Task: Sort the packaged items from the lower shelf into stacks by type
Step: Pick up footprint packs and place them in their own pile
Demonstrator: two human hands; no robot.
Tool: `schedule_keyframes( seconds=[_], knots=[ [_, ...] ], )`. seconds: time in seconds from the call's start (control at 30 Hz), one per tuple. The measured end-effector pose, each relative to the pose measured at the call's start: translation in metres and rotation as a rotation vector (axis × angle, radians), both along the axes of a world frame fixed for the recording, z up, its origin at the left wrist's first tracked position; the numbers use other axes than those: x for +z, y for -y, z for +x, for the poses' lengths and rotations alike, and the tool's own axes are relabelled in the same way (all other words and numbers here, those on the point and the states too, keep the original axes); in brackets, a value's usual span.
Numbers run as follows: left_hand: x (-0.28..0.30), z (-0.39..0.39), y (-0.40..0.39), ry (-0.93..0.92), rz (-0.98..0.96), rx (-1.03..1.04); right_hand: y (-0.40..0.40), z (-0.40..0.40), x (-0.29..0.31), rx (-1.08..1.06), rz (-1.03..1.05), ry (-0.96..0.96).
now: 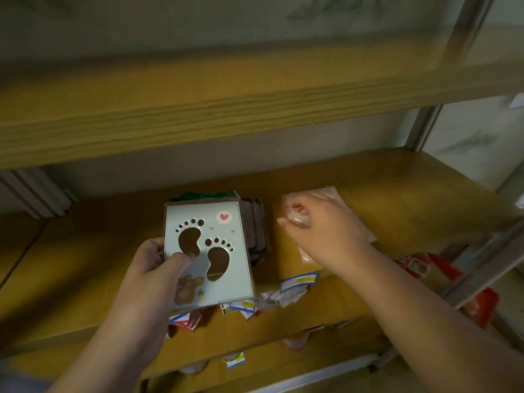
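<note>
Left hand (154,275) gripping upright card (209,251)

left hand (147,282): bare, no glove or ring
right hand (320,228): bare
forearms: bare, no sleeves showing

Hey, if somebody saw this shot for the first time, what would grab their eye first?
Probably the pale blue footprint card, held mid-frame by the left hand over a dark stack. Next, the right hand pinching a clear pinkish packet on the wooden shelf.
</note>
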State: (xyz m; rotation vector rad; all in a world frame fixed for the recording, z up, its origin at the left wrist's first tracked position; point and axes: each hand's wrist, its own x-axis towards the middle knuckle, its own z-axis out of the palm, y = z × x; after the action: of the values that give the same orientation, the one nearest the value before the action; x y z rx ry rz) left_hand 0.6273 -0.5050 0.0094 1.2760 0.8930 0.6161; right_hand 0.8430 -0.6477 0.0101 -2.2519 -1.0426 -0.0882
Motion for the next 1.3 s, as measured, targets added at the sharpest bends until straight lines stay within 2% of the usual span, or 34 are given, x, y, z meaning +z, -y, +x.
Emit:
schedule_keyframes(
  seconds=[0.1,0.37,0.53,0.7,1.0,1.13,1.3],
  knots=[
    [0.001,0.035,0.033,-0.006,-0.002,0.014,0.051,0.021,0.002,0.032,0.010,0.056],
    [0.003,0.167,0.127,0.002,0.033,-0.162,0.183,0.121,0.011,-0.134,-0.121,0.052],
    [0.004,0.254,0.178,-0.027,0.012,-0.235,0.235,0.153,0.017,-0.191,-0.093,0.064],
    [-0.003,0.317,0.206,-0.117,0.147,-0.269,0.267,0.173,0.015,-0.180,-0.070,0.065],
    [-0.015,0.347,0.226,-0.295,0.330,-0.208,0.274,0.187,0.000,-0.116,-0.075,0.029],
    [-0.014,0.342,0.233,-0.302,0.407,-0.228,0.263,0.188,-0.006,-0.102,-0.066,0.052],
    [-0.007,0.313,0.232,-0.302,0.607,-0.285,0.237,0.182,-0.008,-0.036,-0.049,0.032]
  ],
)
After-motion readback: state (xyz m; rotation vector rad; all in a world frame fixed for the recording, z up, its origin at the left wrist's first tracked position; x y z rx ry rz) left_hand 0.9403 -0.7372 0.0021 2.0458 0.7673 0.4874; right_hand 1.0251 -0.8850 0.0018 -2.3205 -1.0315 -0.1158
